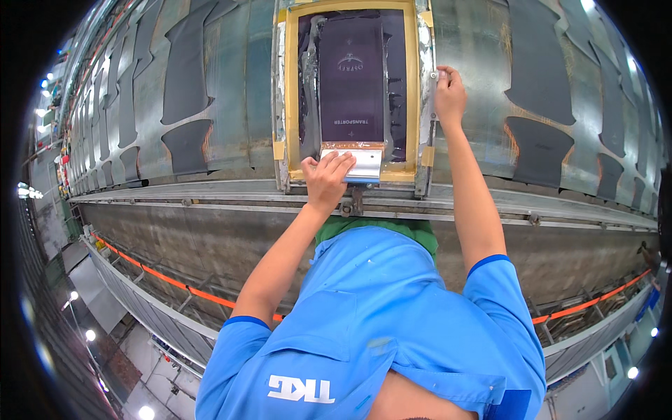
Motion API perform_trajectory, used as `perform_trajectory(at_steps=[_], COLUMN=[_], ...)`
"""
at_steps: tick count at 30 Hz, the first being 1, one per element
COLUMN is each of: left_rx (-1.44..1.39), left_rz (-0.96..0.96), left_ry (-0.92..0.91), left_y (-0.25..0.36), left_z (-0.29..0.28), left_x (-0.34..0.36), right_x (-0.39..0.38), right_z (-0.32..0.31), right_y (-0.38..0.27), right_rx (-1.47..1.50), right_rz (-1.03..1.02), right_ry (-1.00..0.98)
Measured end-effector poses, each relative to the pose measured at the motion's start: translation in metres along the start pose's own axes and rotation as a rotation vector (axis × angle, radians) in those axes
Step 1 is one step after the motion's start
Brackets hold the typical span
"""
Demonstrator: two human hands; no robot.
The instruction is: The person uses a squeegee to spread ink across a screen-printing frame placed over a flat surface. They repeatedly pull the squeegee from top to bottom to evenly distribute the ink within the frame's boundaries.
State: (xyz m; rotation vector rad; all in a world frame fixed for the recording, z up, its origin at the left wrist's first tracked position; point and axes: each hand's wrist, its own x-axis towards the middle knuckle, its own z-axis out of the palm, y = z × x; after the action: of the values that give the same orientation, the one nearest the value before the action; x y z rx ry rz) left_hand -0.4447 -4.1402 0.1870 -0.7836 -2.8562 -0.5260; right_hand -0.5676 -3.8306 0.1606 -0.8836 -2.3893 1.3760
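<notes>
My left hand grips a silver squeegee with a brownish blade edge, resting across the lower end of a screen frame with yellow taped edges. The screen inside has a dark purple middle with pale printing and dark, glossy smears along its sides. My right hand has its fingers curled on the metal rail at the frame's right side, beside a small round fitting.
Long metal tables carry dark grey cut pieces on both sides of the frame. A steel rail runs along the near edge. Lower down are an orange strip, a walkway and small lights at both rims.
</notes>
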Motion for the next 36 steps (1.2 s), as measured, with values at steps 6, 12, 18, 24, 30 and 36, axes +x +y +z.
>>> perform_trajectory(at_steps=[6,12,18,24,30,36], left_rx=[0.008,0.014,0.116,0.069,0.045,-0.071], left_rz=[0.014,-0.061,0.019,0.059,0.035,-0.034], left_ry=[0.067,-0.009,-0.031,-0.004,0.008,0.063], left_y=[-0.065,-0.114,-0.099,-0.035,-0.016,-0.08], left_z=[0.026,0.033,0.043,0.012,-0.001,0.02], left_x=[0.149,0.323,0.253,0.073,0.013,0.19], right_x=[0.002,-0.004,-0.002,0.006,0.001,0.002], right_z=[0.0,-0.005,-0.004,0.004,0.003,0.003], right_y=[0.011,0.001,0.003,0.019,0.008,0.015], right_rx=[0.018,-0.024,-0.032,0.039,-0.021,-0.007], right_rz=[0.006,0.012,-0.007,-0.023,-0.004,-0.078], right_ry=[0.024,0.009,0.008,0.028,0.035,0.062])
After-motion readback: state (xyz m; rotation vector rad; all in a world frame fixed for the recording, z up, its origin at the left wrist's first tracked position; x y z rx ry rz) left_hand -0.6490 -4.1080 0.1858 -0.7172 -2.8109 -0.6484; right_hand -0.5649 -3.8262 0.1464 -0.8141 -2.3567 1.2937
